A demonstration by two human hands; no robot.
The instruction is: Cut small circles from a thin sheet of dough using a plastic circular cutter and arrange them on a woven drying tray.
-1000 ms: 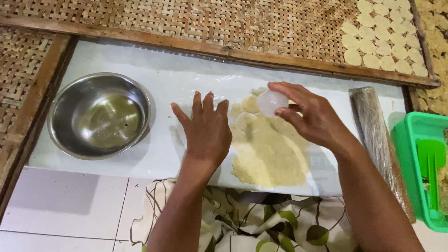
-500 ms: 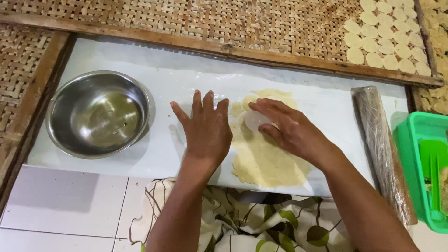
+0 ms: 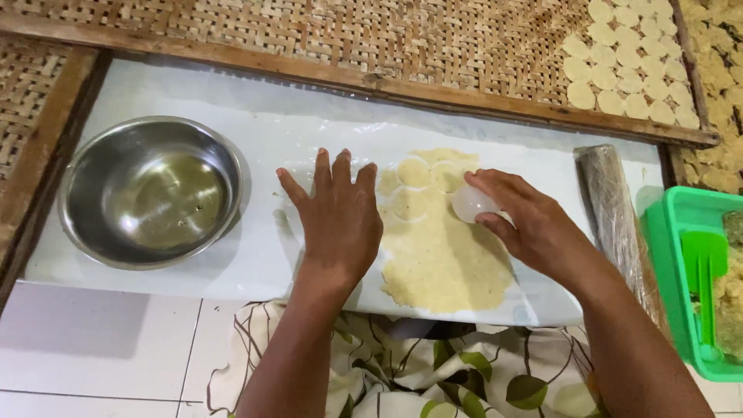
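Note:
A flat sheet of pale yellow dough lies on a white plastic-covered board. Round cut marks show in the dough's upper part. My left hand lies flat, fingers spread, on the board at the dough's left edge. My right hand grips a small round translucent cutter and presses it onto the dough's upper right part.
A steel bowl holding a little liquid stands at the board's left. A wrapped rolling pin lies at the right edge, beside a green plastic tub. Woven bamboo trays lie beyond, one carrying several cut dough rounds.
My right hand carried the cutter across the dough's top, pressing it down at the left, then shifting it right to a new spot. The left hand stayed put.

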